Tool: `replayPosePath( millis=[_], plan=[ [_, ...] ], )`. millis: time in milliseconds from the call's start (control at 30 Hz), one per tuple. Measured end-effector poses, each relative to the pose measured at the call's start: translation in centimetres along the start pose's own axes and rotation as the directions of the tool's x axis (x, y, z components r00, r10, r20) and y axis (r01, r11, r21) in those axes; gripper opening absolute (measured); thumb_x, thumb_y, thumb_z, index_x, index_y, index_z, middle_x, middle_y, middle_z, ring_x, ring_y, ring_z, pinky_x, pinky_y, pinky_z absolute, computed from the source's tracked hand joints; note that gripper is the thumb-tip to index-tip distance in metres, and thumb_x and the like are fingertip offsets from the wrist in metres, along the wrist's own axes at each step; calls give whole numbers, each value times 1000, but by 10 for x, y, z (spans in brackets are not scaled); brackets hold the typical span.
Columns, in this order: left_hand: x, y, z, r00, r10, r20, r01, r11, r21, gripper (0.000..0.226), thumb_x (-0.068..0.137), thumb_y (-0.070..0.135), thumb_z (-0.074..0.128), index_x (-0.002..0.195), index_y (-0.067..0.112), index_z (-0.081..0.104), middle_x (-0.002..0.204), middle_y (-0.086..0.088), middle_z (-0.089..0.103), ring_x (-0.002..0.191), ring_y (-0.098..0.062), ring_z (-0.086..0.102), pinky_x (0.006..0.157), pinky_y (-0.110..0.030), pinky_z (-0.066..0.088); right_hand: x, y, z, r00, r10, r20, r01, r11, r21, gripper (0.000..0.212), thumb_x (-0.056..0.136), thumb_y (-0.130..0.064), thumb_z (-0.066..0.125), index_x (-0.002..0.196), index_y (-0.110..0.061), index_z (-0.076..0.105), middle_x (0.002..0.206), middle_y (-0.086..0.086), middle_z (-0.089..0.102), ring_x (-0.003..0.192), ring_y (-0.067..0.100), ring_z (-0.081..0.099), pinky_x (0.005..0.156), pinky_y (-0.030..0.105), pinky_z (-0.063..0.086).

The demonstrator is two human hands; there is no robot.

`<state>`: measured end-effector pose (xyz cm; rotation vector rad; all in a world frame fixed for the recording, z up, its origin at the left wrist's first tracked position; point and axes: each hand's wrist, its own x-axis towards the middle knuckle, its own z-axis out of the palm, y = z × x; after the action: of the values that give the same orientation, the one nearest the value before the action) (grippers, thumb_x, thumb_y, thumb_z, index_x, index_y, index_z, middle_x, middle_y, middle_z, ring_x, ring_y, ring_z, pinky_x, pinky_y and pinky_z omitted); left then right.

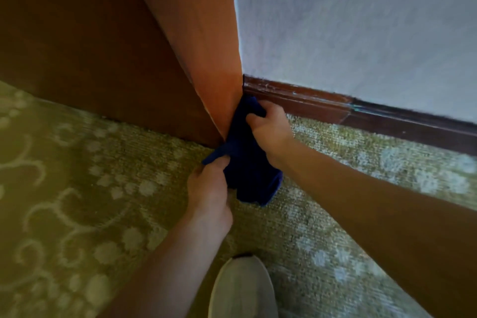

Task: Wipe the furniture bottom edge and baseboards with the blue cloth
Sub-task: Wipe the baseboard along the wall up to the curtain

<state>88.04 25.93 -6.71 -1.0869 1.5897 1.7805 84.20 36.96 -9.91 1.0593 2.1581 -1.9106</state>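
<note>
Down low, the dark blue, crumpled soft cloth (245, 160) lies against the orange-brown wooden cabinet's bottom corner (222, 100), beside the dark brown baseboard (309, 103). Right hand (271, 129) grips its top; left hand (209, 188) pinches a lower corner. Patterned green carpet (77, 188) spreads openly around.

Both hands reach forward, left (209, 186) and right (271, 129), fingers curled, pinching.

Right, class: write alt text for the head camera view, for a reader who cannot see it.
Two bare hands hold a dark blue cloth against the bottom corner of an orange-brown wooden cabinet: the right hand grips its top, the left hand pinches a lower fold. A dark brown baseboard runs rightwards above green patterned carpet.
</note>
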Motion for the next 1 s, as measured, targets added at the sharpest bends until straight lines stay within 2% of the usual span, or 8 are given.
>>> replayPosePath(
  millis=[233, 367, 467, 600, 700, 800, 900, 1000],
  plan=[
    [-38, -4, -17, 963, 266, 44, -259, 957, -128, 25, 93, 17, 59, 115, 26, 65, 102, 2, 75, 91, -14, 72, 77, -32, 53, -41, -40, -3, 935, -296, -195, 327, 932, 154, 16, 83, -18, 52, 91, -19, 65, 76, 4, 67, 77, 24, 65, 71, 40, 53],
    [-30, -10, -13, 986, 161, 38, -157, 985, -72, 39, 93, 23, 60, 132, 26, 54, 125, -3, 65, 112, -23, 63, 98, -45, 49, -27, -7, -8, 998, -55, 41, 53, 998, 32, 20, 90, -13, 50, 104, -21, 63, 95, 12, 71, 89, 30, 68, 84, 49, 56],
    [-24, -20, -8, 995, 98, -20, -99, 988, -118, 43, 95, 21, 57, 137, 25, 48, 130, -6, 61, 113, -26, 61, 100, -48, 48, -24, 10, -7, 974, 123, 192, -130, 991, 21, 24, 96, -13, 51, 117, -18, 60, 103, 17, 69, 94, 34, 67, 88, 55, 54],
    [-27, -25, -1, 983, 151, -105, -165, 976, -139, 29, 96, 18, 56, 123, 30, 56, 120, -2, 64, 103, -21, 64, 86, -39, 51, -25, -4, -4, 985, 105, 137, -109, 994, 23, 11, 88, -18, 55, 93, -25, 63, 96, 14, 69, 87, 34, 68, 80, 55, 57],
    [-34, -28, -1, 971, 203, -130, -218, 969, -117, 25, 96, 15, 52, 103, 38, 59, 104, 5, 65, 91, -17, 65, 77, -38, 50, -39, -9, -9, 991, 43, 125, -42, 999, -11, 13, 85, -24, 58, 95, -22, 65, 88, 9, 70, 80, 29, 68, 71, 43, 59],
    [-35, -30, -3, 971, 200, -127, -212, 974, -83, 26, 97, 16, 53, 115, 33, 58, 110, 5, 65, 96, -17, 64, 84, -41, 50, -39, -2, -10, 990, 67, 121, -69, 997, 19, 19, 89, -16, 54, 103, -23, 64, 88, 6, 68, 79, 24, 67, 68, 36, 57],
    [-27, -26, 6, 978, 194, -73, -202, 972, -117, 34, 95, 21, 57, 128, 30, 54, 122, 2, 64, 107, -20, 63, 95, -45, 50, -12, -2, 0, 991, 134, -21, -131, 984, 120, 28, 89, -11, 49, 100, -32, 64, 98, 10, 70, 89, 30, 67, 81, 49, 58],
    [-20, -25, 13, 981, 192, -4, -190, 971, -144, 35, 93, 22, 60, 127, 30, 56, 116, 3, 66, 104, -19, 65, 91, -41, 51, -2, -2, -1, 996, 82, -47, -82, 997, 14, 26, 91, -12, 49, 105, -26, 66, 101, 11, 69, 89, 30, 67, 81, 47, 59]
  ],
)
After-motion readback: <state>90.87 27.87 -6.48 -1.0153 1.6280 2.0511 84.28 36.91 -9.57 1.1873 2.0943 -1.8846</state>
